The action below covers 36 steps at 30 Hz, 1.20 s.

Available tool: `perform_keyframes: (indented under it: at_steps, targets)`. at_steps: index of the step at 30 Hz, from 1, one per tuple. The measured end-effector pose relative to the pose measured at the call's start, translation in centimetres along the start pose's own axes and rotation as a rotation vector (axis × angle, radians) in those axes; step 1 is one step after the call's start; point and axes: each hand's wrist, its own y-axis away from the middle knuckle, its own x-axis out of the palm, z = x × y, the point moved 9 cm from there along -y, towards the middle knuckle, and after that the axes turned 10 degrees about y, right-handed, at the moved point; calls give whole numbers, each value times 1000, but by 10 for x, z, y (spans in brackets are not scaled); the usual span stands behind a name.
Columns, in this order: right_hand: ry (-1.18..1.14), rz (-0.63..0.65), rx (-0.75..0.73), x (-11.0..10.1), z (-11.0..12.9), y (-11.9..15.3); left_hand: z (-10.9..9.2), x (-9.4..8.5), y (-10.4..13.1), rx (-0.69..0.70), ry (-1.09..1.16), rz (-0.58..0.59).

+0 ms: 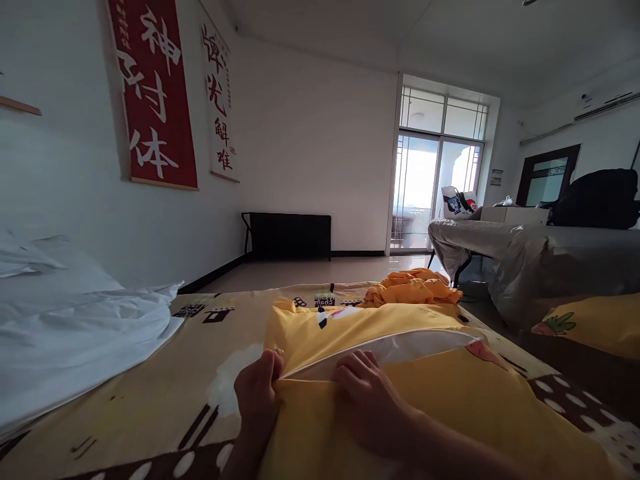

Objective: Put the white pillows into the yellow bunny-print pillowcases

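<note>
yellow cover (425, 390) lies beside left hand (257, 387) and under right hand (367, 397) (both gripping its edge).

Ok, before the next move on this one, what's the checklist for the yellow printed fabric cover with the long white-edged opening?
1. Left hand gripping the yellow printed fabric cover: ok, at the left end of the long white-edged opening.
2. Right hand at the opening: ok, fingers curled at its near edge.
3. Opening's edges together: not ok, they stand apart right of the right hand.
4. Fastener held in the fingers: cannot tell, too dark and small.
5. Bunched orange printed fabric apart from both hands: ok, beyond the cover's far edge.
6. Rumpled white cloth apart from the cover: ok, off to the left.
</note>
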Motion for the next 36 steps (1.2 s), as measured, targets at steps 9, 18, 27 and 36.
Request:
perform_keyframes:
  at_steps: [9,18,27,36]
  targets:
    - [191,-156,-262,-18,55,-6,-24,14,14,37,189,1]
    - [296,-309,-318,-32,61,20,-18,13,20,92,3,-74]
    - [355,-145,-173,-21,6,26,-22,14,21,160,-42,-115]
    - [515,202,-323,-14,-25,49,17,14,-5,10,-500,301]
